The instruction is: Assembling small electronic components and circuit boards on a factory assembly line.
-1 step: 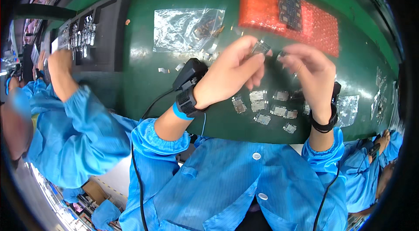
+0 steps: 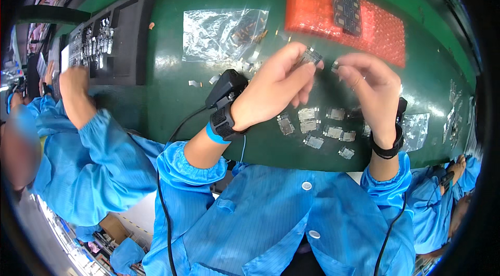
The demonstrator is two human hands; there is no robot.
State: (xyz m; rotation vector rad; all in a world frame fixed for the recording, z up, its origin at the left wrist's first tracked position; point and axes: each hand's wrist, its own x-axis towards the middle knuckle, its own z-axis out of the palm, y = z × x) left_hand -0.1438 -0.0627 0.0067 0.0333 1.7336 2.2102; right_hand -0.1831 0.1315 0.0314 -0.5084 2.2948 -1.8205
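My left hand [image 2: 284, 80] is closed on a small circuit board [image 2: 312, 56], pinched between thumb and fingers above the green table. A short gap away, my right hand [image 2: 367, 75] pinches a tiny pale part [image 2: 335, 65] between thumb and forefinger; its exact kind is too small to make out. Below both hands, several small silvery circuit boards [image 2: 309, 119] lie loose on the table. A clear plastic bag [image 2: 219, 36] with small brownish-gold parts lies beyond my left hand, and several small white-and-gold pieces [image 2: 195, 83] are scattered near it.
Red bubble wrap [image 2: 307, 5] with a dark circuit panel [image 2: 345, 7] on it lies at the far side. A black device [image 2: 227, 88] stands by my left wrist. To the right lies another clear bag [image 2: 415, 131]. A co-worker's hand [image 2: 74, 80] is beside a black foam tray [image 2: 133, 41].
My right hand's fingers and the tiny part have shifted very slightly. The co-worker's hand at the left has moved a little toward the near side. My left hand has hardly moved.
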